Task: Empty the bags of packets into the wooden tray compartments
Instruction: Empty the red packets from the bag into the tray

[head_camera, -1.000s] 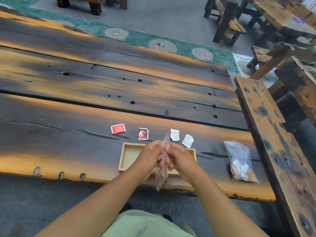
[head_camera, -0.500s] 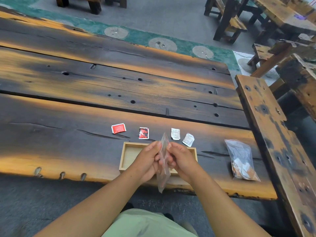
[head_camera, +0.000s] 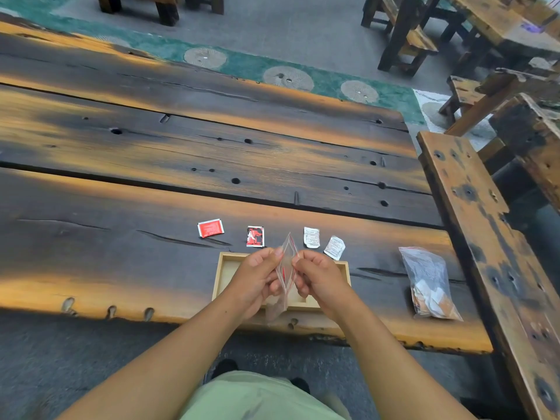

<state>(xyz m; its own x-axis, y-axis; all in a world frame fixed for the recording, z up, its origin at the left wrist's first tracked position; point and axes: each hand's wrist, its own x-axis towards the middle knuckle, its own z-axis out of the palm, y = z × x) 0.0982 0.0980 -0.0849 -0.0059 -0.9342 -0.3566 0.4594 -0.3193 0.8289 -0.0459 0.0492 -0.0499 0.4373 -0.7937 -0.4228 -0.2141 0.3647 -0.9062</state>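
Since 0.5 s ago: mouth of the clear zip bag (head_camera: pixel 285 269) has spread wider, the two lips now parted. Left hand (head_camera: pixel 257 278) and right hand (head_camera: pixel 318 275) each pinch one lip, directly above the wooden tray (head_camera: pixel 222 275). Judgement: pull the lips evenly, then upend the bag low over one compartment. Bag looks thin and limp with a red seal strip; contents indistinct.

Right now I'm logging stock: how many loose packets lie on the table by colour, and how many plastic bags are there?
Red packets: 2
White packets: 2
Plastic bags: 2, one held in both hands, one lying on the table to the right
Total: 6
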